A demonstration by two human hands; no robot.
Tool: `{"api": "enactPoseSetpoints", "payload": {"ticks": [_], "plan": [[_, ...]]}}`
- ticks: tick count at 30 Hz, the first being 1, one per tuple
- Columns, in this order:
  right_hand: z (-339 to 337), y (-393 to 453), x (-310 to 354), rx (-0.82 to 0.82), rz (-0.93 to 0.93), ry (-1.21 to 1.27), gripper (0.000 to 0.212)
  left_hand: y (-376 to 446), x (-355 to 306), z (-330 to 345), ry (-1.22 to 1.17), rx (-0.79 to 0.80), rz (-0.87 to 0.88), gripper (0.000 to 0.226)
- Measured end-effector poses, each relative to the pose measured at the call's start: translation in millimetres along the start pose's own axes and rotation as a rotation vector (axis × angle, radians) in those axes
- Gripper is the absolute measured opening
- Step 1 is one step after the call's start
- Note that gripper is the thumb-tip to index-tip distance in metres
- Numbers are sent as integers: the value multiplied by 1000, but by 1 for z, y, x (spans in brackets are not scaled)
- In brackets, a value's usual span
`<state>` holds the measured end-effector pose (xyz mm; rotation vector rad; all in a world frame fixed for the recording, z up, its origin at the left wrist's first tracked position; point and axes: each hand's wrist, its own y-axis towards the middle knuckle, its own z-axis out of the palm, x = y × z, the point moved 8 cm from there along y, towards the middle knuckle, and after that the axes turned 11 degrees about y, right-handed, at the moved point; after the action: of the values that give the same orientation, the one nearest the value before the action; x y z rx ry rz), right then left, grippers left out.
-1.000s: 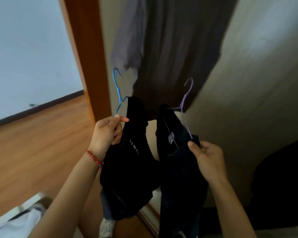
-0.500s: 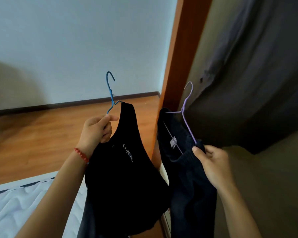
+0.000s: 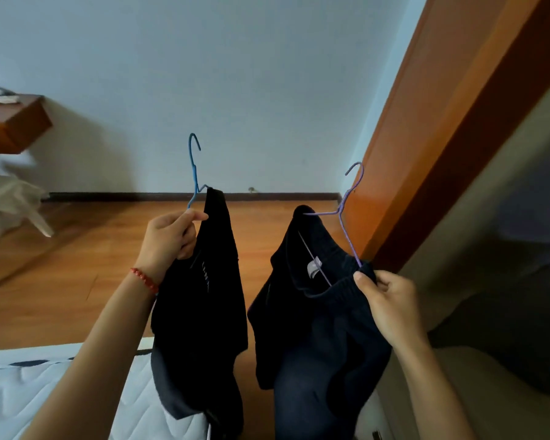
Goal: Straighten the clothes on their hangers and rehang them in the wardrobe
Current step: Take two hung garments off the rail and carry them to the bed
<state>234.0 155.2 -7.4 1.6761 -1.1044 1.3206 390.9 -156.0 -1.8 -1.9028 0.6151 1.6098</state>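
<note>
My left hand [image 3: 169, 241] grips a blue wire hanger [image 3: 193, 168] by its shoulder, and a black garment [image 3: 204, 312] with small white lettering hangs from it. My right hand [image 3: 386, 300] pinches the waistband of a dark navy garment [image 3: 315, 328] together with the arm of a purple wire hanger [image 3: 350, 211]. Both hangers point hook-up in front of me, side by side and apart. The wardrobe's orange-brown frame [image 3: 442, 128] rises at the right, with a dark garment [image 3: 521, 281] hanging inside.
A white quilted mattress [image 3: 61, 395] lies at the lower left. Wooden floor [image 3: 77, 265] stretches to a pale wall with a dark skirting board. A wooden shelf [image 3: 16, 122] juts from the wall at the upper left, with pale bedding beneath it.
My view has swung left, away from the wardrobe's inside toward the wall and floor. Both hands keep their hold on the two hangers, which have drawn further apart.
</note>
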Motion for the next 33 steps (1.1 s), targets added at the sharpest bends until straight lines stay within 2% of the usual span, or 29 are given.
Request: {"api": "enactPoseSetpoints", "payload": {"ticks": [7,19,26,33], "plan": [[52,78,12,80,-68,-36,43,65,-9,-38,18,-127,22,29],[130,224,16,205,-95,-37,40,148,-8,-85,39,-426,-2,28],[191,292,18,272,-97,-39,40,202,-6,-123,26,-531,-25,27],[268,351,60,281,-225,-113,41,267,-7,-182,14,-602,-18,26]]}}
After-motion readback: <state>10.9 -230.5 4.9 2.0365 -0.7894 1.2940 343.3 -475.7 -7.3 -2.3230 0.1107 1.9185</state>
